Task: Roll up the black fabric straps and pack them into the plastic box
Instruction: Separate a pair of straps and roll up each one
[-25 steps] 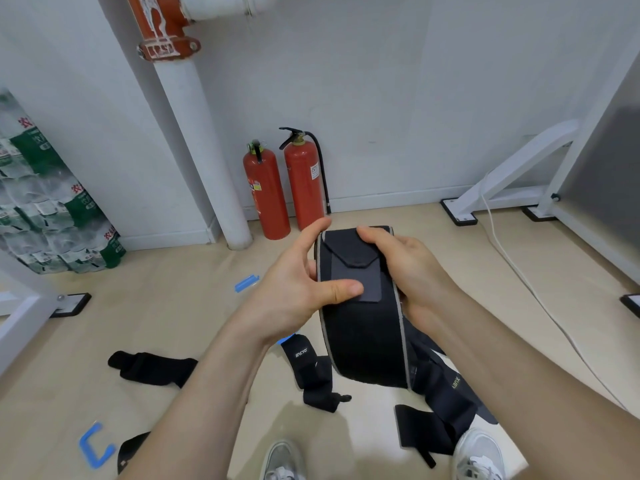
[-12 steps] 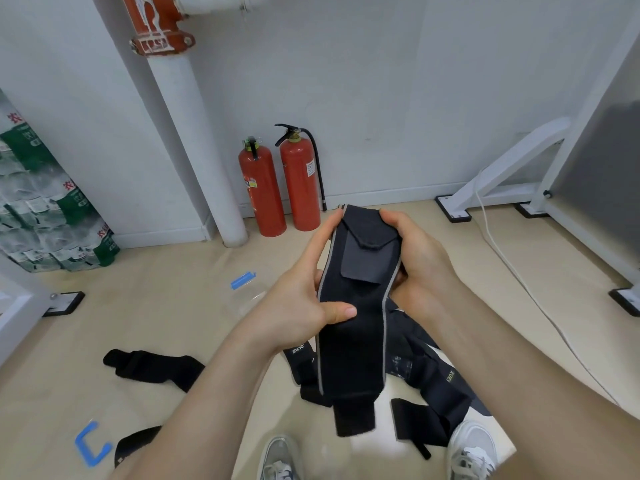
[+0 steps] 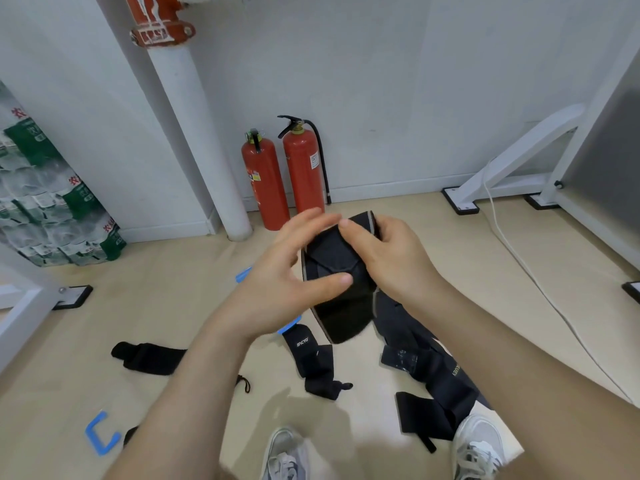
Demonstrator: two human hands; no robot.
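Right hand [image 3: 391, 258]: its grip is clamped over the far end of a wide black strap [image 3: 332, 306], fingers curled across the folded top. The strap is held in the air in front of the person. Left hand [image 3: 287, 275], just to the left: its grip is apart, fingers spread straight and blurred, and only the thumb [image 3: 341, 280] presses on the strap's front face. Below both hands the strap bulges in a slack curve rather than a tight coil.

On the floor [image 3: 173, 306] beneath lie more loose straps: one near left [image 3: 145, 356], one in the middle [image 3: 315, 362], and a tangled heap near right [image 3: 433, 375] beside a shoe [image 3: 478, 445]. The plastic box cannot be made out with any certainty.

Likely risks: the roll depends on one hand and a thumb, so if the thumb lifts, the springy fabric will probably uncoil and its tail drop into the heap below. A slack winding would likely make a fat roll that fits a box badly. The feet stand close to the heap, so a step could trap or drag a strap
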